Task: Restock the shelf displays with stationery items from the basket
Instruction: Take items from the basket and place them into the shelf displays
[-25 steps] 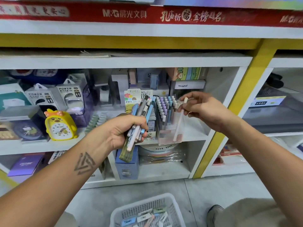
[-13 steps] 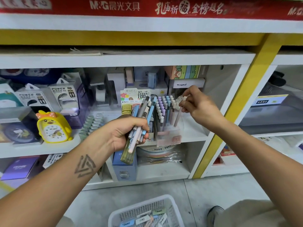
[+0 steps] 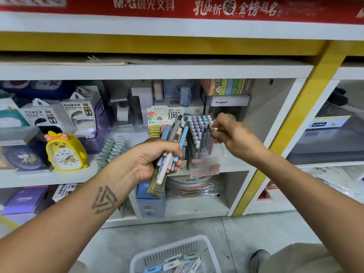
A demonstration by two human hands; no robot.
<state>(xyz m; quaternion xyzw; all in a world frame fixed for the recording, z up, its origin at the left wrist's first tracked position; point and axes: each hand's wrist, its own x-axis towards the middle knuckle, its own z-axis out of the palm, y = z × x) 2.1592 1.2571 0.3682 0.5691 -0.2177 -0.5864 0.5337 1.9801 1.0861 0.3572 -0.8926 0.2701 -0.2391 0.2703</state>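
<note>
White shelving behind, left hand (image 3: 157, 160) grips a pen bundle (image 3: 171, 146); right hand (image 3: 234, 134) pinches one pen (image 3: 214, 131).

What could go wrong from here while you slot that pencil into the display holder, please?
The pencil pinched by the right hand may jam against the crowded pencils in the clear holder and tip it off the shelf edge. The left hand grips a loose bundle; one could slip.

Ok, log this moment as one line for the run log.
left hand: grips pen bundle | right hand: pinches pen at display holder | basket: items remain
</note>
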